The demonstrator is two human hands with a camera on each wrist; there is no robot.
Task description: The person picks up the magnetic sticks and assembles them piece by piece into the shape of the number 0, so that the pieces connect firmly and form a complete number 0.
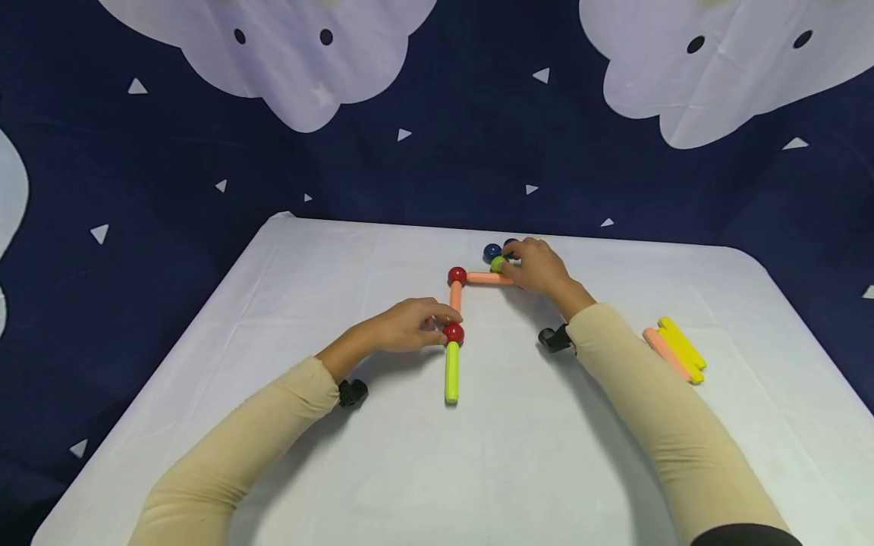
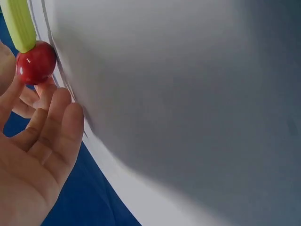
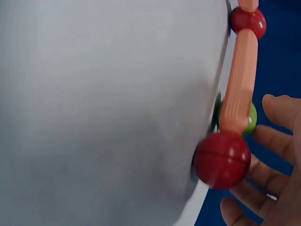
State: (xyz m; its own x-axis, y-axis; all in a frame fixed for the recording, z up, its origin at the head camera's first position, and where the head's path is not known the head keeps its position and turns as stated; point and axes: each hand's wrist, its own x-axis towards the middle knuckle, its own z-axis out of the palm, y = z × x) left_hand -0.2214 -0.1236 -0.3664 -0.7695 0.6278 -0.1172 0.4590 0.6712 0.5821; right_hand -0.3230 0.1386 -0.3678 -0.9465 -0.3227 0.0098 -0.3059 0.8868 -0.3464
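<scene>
Two hands work on a chain of toy rods and balls lying on the white table (image 1: 341,470): the left hand (image 1: 403,327) pinches the red ball (image 1: 454,333) that joins the green rod (image 1: 451,371) to a short orange rod (image 1: 456,296). The right hand (image 1: 539,265) curls its fingers round a second red ball (image 3: 222,159) at the far end of the long orange rod (image 1: 488,278), beside a green ball (image 1: 498,263) and two blue balls (image 1: 492,252). Yellow and orange spare rods (image 1: 676,353) lie well apart by the right sleeve.

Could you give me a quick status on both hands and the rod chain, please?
Left hand pinches lower red ball. Right hand holds a red ball at orange rod end. Nothing blocking.
</scene>
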